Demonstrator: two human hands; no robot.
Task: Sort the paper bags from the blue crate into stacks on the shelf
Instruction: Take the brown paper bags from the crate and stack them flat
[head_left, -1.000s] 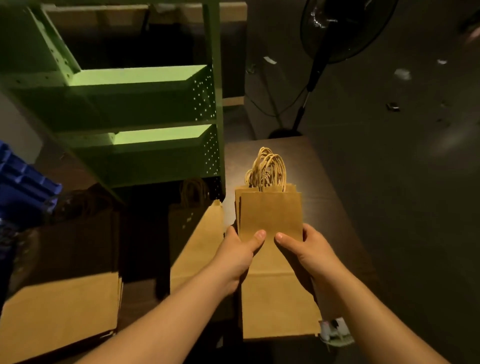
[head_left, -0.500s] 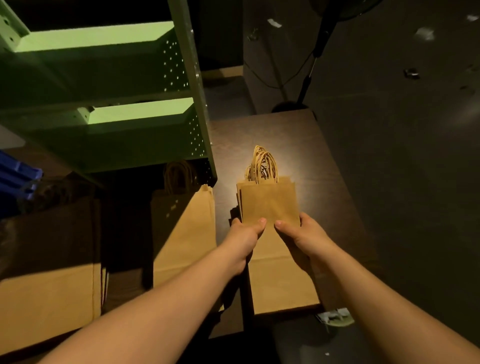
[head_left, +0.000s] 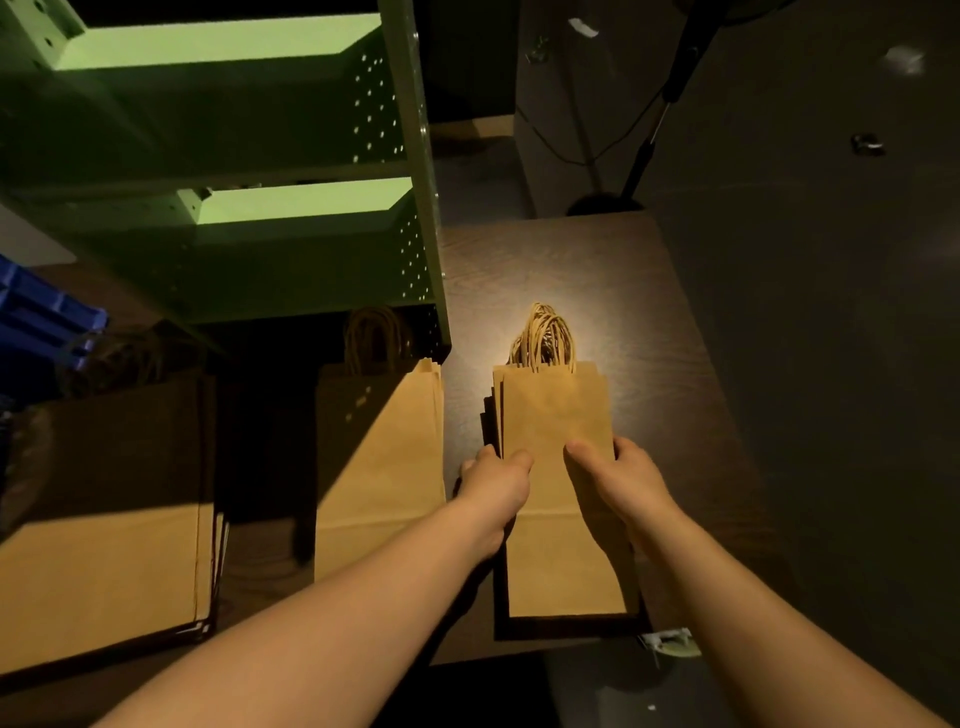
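Observation:
A narrow stack of small brown paper bags with twine handles lies flat on the dark wooden surface, right of the green shelf unit. My left hand grips the stack's left edge, thumb on top. My right hand grips its right edge the same way. A medium stack of bags lies just left, partly under the shelf. A wide stack of large bags lies at the far left. A corner of the blue crate shows at the left edge.
A standing fan's pole and base rise behind the wooden surface. Dark floor with small scraps spreads to the right. A pale object lies just past the surface's near right corner.
The small stack has come down onto the wooden surface, both hands still on its sides. The view has tilted down and right, so the medium and large stacks show more.

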